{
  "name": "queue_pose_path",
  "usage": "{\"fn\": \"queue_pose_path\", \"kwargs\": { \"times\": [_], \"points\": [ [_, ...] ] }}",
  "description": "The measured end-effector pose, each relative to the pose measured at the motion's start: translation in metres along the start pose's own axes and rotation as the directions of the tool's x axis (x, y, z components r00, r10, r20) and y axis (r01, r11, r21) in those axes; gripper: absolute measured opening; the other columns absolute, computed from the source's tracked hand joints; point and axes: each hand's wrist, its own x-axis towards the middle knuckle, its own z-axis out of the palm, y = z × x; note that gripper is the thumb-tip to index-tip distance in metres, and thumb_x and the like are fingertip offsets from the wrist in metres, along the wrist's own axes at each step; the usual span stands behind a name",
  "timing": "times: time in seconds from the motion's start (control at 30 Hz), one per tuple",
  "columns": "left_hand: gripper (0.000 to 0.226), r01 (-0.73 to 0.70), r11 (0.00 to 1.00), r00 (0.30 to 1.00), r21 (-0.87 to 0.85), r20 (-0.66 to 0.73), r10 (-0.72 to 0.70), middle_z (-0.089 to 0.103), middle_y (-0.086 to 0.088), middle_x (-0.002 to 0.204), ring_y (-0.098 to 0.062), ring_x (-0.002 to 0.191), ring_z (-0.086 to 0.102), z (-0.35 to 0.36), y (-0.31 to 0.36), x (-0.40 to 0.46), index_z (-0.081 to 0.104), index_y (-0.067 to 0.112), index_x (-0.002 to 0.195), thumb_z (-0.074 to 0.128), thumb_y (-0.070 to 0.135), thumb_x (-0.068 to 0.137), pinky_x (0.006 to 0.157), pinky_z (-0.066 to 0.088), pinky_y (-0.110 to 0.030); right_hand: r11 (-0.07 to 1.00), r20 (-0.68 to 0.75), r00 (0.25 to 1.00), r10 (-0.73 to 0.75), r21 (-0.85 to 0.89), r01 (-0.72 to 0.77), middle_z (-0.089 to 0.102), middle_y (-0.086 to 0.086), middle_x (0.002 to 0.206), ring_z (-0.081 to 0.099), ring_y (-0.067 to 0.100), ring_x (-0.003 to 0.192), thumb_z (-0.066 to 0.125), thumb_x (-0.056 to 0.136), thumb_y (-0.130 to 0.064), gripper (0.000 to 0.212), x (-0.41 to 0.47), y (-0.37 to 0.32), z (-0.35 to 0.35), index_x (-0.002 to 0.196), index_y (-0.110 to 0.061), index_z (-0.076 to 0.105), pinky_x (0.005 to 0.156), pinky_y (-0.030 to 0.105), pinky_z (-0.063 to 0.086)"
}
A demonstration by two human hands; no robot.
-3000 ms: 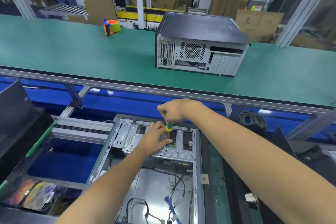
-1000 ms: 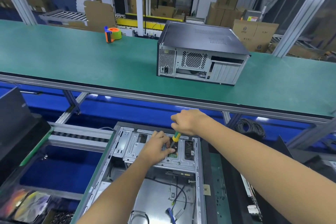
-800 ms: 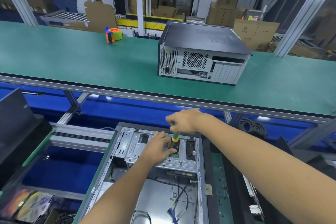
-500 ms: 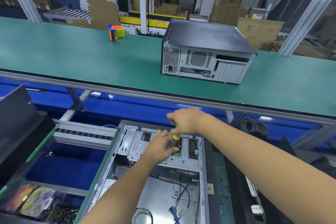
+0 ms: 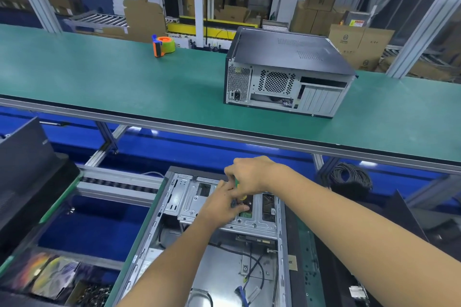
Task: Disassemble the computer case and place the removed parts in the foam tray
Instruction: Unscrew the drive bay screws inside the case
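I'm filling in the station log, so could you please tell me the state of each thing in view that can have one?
Open computer case: side panel off, inside exposed.
Drive cage: mounted in the case.
Screwdriver: upright, tip down at the cage.
Right hand: grips the screwdriver handle.
Left hand: rests on the cage, fingers at the screwdriver tip.
Second computer case: closed, on the green belt.
Tape dispenser: standing on the belt.

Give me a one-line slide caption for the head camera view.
Right hand grips a screwdriver over the open computer case; left hand steadies its tip.
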Motion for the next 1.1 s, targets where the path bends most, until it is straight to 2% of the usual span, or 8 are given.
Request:
{"fn": "queue_pose_path", "kwargs": {
  "times": [0.13,0.27,0.4,0.5,0.63,0.8,0.93,1.1],
  "points": [
    [0.029,0.017,1.0,1.0,0.02,0.013,-0.017,0.045,0.024,0.102,-0.006,0.1,0.041,0.001,0.0,0.001,0.061,0.028,0.08,0.071,0.054,0.087,0.08,0.044,-0.026,0.997,-0.041,0.997,0.073,0.012,-0.072,0.052,-0.003,0.079,0.052,0.026,0.081,0.039,0.102,-0.04,0.025,0.005,0.002,0.002,0.09,-0.02,0.048,0.063,0.037,0.033],
    [0.03,-0.016,1.0,1.0,0.011,0.0,0.016,0.053,0.019,0.105,-0.007,0.103,0.035,0.002,-0.001,0.002,0.06,0.027,0.079,0.074,0.053,0.085,0.086,0.042,-0.026,1.0,0.054,0.999,0.008,0.023,-0.009,0.062,-0.008,0.092,0.056,0.017,0.084,0.056,0.092,-0.028,0.006,0.001,0.012,-0.012,0.087,-0.026,0.06,0.059,0.031,0.033],
    [0.034,-0.047,0.998,0.999,0.037,-0.019,0.047,0.051,0.01,0.095,-0.01,0.097,0.035,0.003,-0.003,0.004,0.062,0.019,0.085,0.077,0.05,0.085,0.085,0.041,-0.028,0.99,0.068,0.998,-0.004,0.141,-0.006,0.057,-0.012,0.095,0.052,0.007,0.075,0.061,0.085,-0.013,0.022,-0.005,0.029,-0.005,0.088,-0.029,0.075,0.055,0.028,0.037],
    [0.034,-0.061,0.997,0.998,0.036,-0.03,0.063,0.048,0.009,0.092,-0.013,0.097,0.037,0.003,-0.002,0.003,0.059,0.018,0.084,0.079,0.046,0.083,0.082,0.039,-0.028,0.995,-0.047,0.997,0.055,0.081,-0.051,0.051,-0.007,0.093,0.052,0.017,0.082,0.059,0.094,-0.035,0.016,-0.009,0.036,0.003,0.107,-0.024,0.058,0.063,0.034,0.037],
    [0.031,-0.066,0.996,0.997,0.06,-0.044,0.069,0.051,0.008,0.095,-0.014,0.098,0.038,0.004,-0.002,0.002,0.061,0.019,0.086,0.079,0.043,0.082,0.084,0.04,-0.027,0.991,-0.06,0.994,0.096,-0.087,-0.102,0.045,-0.002,0.076,0.048,0.026,0.078,0.034,0.104,-0.039,0.028,-0.003,0.031,0.005,0.082,-0.022,0.041,0.066,0.038,0.034],
    [0.021,-0.077,0.997,0.995,0.03,-0.058,0.078,0.056,0.008,0.099,-0.014,0.096,0.037,0.001,0.002,-0.002,0.054,0.028,0.08,0.074,0.034,0.078,0.084,0.044,-0.03,0.996,-0.081,0.997,-0.021,0.084,0.028,0.055,-0.009,0.09,0.053,0.012,0.081,0.061,0.086,-0.025,0.005,0.004,0.023,0.002,0.087,-0.029,0.065,0.059,0.031,0.035],
    [0.02,-0.077,0.997,0.995,0.023,-0.06,0.078,0.05,0.011,0.091,-0.015,0.094,0.038,0.0,0.003,-0.003,0.05,0.03,0.078,0.07,0.03,0.075,0.081,0.048,-0.035,0.989,-0.086,0.996,-0.032,0.143,0.044,0.048,-0.01,0.093,0.053,0.015,0.082,0.068,0.084,-0.026,0.016,0.006,0.024,0.007,0.098,-0.029,0.062,0.058,0.033,0.039],
    [0.014,-0.034,0.999,0.999,-0.008,-0.021,0.033,0.05,0.013,0.088,-0.012,0.096,0.039,0.0,0.003,-0.002,0.051,0.032,0.076,0.062,0.039,0.076,0.082,0.048,-0.03,0.998,-0.112,0.992,0.066,0.022,-0.064,0.054,-0.004,0.078,0.051,0.023,0.078,0.043,0.1,-0.045,0.029,0.011,0.025,0.007,0.083,-0.022,0.047,0.06,0.036,0.032]
  ]
}}
